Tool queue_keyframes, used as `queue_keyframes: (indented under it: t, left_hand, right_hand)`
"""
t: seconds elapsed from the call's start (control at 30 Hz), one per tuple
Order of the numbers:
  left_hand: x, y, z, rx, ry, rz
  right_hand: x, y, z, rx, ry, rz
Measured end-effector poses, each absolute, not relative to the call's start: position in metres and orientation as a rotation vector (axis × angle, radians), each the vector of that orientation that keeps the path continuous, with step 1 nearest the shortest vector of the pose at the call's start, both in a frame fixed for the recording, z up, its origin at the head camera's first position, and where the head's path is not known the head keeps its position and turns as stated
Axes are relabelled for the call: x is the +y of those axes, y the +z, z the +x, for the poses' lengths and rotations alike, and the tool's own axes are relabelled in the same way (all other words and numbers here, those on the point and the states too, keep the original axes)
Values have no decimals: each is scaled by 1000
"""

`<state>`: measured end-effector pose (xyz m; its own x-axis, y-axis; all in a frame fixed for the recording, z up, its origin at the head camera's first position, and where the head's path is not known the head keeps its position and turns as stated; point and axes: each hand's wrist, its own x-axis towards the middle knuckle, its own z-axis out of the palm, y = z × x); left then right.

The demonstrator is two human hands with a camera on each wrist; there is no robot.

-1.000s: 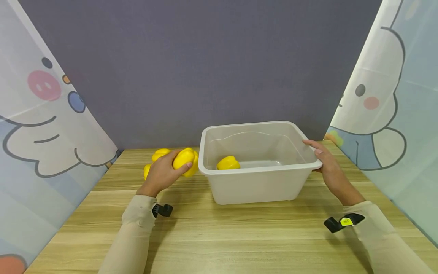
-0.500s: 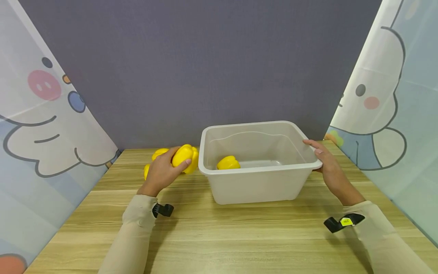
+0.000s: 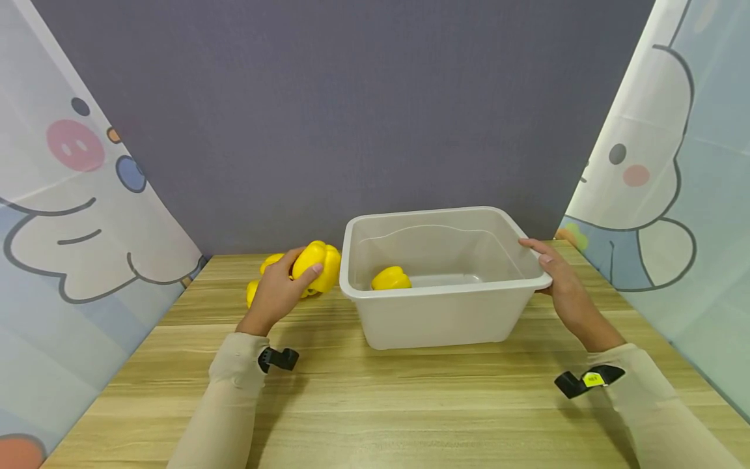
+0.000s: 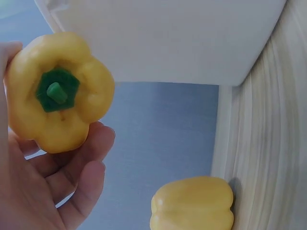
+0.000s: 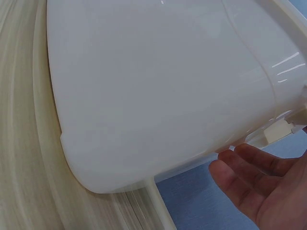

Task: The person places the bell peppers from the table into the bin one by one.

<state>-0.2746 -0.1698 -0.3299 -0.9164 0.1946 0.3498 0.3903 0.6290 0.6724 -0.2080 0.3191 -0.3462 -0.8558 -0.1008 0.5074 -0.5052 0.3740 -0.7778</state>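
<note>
My left hand [image 3: 274, 292] holds a yellow bell pepper [image 3: 317, 266] just left of a light grey plastic tub [image 3: 442, 318]. In the left wrist view this pepper [image 4: 96, 91] turns its green stem toward the camera, with fingers curled beneath it. Inside the tub, another yellow bell pepper [image 3: 390, 279] lies near the left end. More yellow bell peppers [image 3: 270, 260] rest on the table behind the left hand, partly hidden by it. At the tub's right end, my right hand [image 3: 568, 299] grips the rim, thumb on top and fingers underneath.
The tub stands on a wood-grain table [image 3: 375, 404]. A dark grey panel [image 3: 375, 117] rises behind it, and cartoon-printed sheets [image 3: 76, 195] flank both sides. Below the held pepper in the left wrist view lies a yellow pepper [image 4: 194, 206].
The bell pepper in my left hand has risen slightly and tilted, so its end now faces more toward the head camera. My right hand and the tub stay where they were.
</note>
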Motion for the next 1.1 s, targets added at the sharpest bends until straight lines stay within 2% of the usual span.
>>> queue_keyframes:
  t: [0.53, 1.1]
  left_hand:
    - [-165, -321, -271, -2505, -1300, -459]
    - [-160, -308, -263, -2415, -1650, -447]
  right_hand:
    - [319, -346, -208, -2256, 1492, 525]
    - [320, -348, -210, -2246, 1511, 538]
